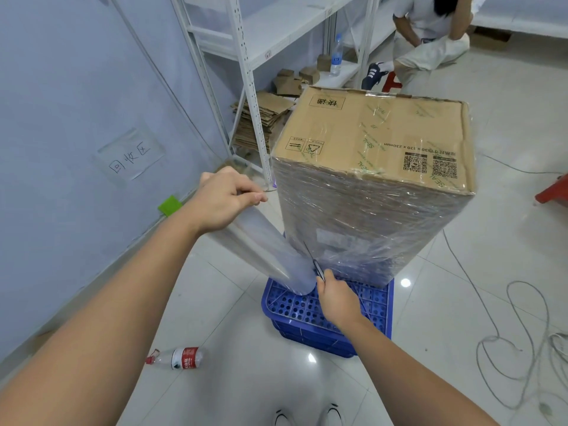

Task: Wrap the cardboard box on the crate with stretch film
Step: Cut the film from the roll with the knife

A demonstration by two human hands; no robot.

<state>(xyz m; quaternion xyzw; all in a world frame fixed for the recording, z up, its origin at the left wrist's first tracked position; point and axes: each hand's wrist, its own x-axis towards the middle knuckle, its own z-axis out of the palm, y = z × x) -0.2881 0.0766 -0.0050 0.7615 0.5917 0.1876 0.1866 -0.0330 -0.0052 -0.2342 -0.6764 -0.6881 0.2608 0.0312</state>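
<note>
Cutting stretch film (295, 250) free from the wrapped cardboard box (368, 179).
Left hand (224, 201) gripping roll (261, 247) top; right hand (335, 298) holding scissors (313, 262); next, snipping film, pressing tail down.

Glossy film (353, 229), matt cardboard box (384, 130), plastic crate (307, 315)

**Tight on the left, open floor to the right**

The tall cardboard box (368, 179) fills most of the blue crate (322, 318), leaving only a bare strip of crate at its near edge. The tilted stretch film roll (270, 250) blocks the box's left side. White shelving (246, 72) and flattened cartons (261, 124) crowd behind. A cable (522, 333) loops across the right floor; a bottle (184, 358) lies near left.
</note>
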